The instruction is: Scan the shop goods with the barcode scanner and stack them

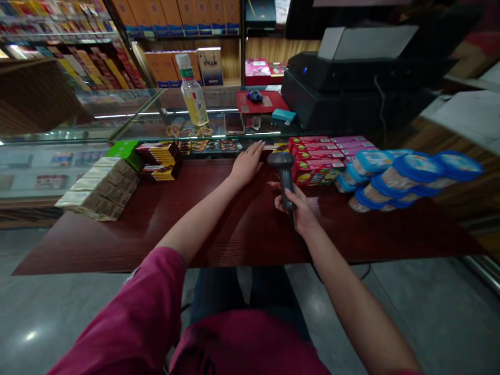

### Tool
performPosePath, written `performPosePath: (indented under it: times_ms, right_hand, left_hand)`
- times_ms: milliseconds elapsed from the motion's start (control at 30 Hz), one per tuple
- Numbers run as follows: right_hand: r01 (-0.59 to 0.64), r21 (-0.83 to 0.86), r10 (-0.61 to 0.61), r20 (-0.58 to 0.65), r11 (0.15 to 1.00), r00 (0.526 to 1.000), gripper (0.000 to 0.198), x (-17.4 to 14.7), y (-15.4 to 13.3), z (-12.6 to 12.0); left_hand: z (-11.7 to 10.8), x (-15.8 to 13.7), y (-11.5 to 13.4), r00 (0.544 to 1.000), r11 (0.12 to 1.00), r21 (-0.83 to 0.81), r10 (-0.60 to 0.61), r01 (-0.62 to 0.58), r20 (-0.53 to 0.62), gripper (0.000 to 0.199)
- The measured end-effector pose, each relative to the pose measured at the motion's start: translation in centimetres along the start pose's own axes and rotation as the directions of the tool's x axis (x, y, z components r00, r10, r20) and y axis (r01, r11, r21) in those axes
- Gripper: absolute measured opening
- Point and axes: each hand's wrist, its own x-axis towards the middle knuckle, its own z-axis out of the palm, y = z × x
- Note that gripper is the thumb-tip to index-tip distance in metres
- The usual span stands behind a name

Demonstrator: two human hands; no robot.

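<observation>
A dark barcode scanner (286, 179) stands upright in my right hand (300, 208), with my fingers wrapped round its handle and its head on top. Its cable runs down past my wrist toward the table's front edge. My left hand (247, 166) reaches to the back edge of the dark red wooden table (219, 224), fingers stretched out and palm down. Part of a yellow packet (280, 147) shows just beyond its fingertips; whether they touch I cannot tell. Right of the scanner sit stacked red boxes (317, 172) with pink boxes (351, 146) beside them.
Blue-lidded tubs (414, 166) are stacked at the table's right. On the left stand beige-brown packs (103, 190), a green box (124, 151) and brown-yellow packs (158, 161). A drink bottle (194, 101) and a mouse (255, 96) rest on the glass counter behind, near black machines (324, 94).
</observation>
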Motion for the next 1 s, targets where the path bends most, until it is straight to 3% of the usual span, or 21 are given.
performPosePath:
  times_ms: [67,167,300,400,500,600,700,800,1000]
  right_hand:
    - [-0.012,0.033,0.011,0.018,0.999,1.0,0.04,-0.4,0.1,-0.1]
    - [-0.024,0.071,0.021,0.045,0.997,0.999,0.04,-0.4,0.0,0.0]
    - [-0.03,0.069,0.023,0.107,0.997,0.994,0.042,-0.5,-0.1,0.1]
    - [-0.054,0.076,0.04,0.181,0.996,0.983,0.045,-0.1,0.2,0.5]
    - [-0.098,0.067,0.077,0.263,0.993,0.962,0.045,1.3,0.9,1.6]
    - [-0.145,0.049,0.117,0.372,0.988,0.921,0.047,3.3,1.8,3.8]
    - [-0.182,0.028,0.147,0.473,0.983,0.869,0.049,5.2,2.6,6.5]
    - [-0.2,0.022,0.159,0.524,0.98,0.837,0.049,6.3,3.4,8.7]
    - [-0.207,-0.04,0.197,0.52,0.978,0.831,0.055,6.3,3.7,9.4]
  left_hand:
    - [0.8,1.9,0.8,1.0,1.0,0.002,-0.005,0.005,0.024,0.067]
    - [0.9,2.2,0.9,0.999,0.999,0.01,-0.037,0.037,0.011,0.052]
    - [-0.5,-0.7,-1.0,0.988,0.992,-0.004,-0.126,0.126,-0.087,0.042]
    - [-2.3,-3.6,-3.8,0.936,0.954,-0.15,-0.287,0.26,-0.205,0.037]
    - [-4.0,-6.4,-6.9,0.845,0.841,-0.388,-0.483,0.376,-0.228,0.028]
    - [-5.0,-9.0,-9.7,0.751,0.604,-0.646,-0.656,0.467,-0.07,0.028]
    - [-5.1,-11.4,-11.6,0.681,0.397,-0.791,-0.731,0.466,0.034,0.027]
    - [-4.7,-13.0,-12.6,0.642,0.335,-0.831,-0.766,0.443,0.033,0.025]
    - [-3.9,-13.1,-13.4,0.66,0.344,-0.852,-0.751,0.395,0.003,0.025]
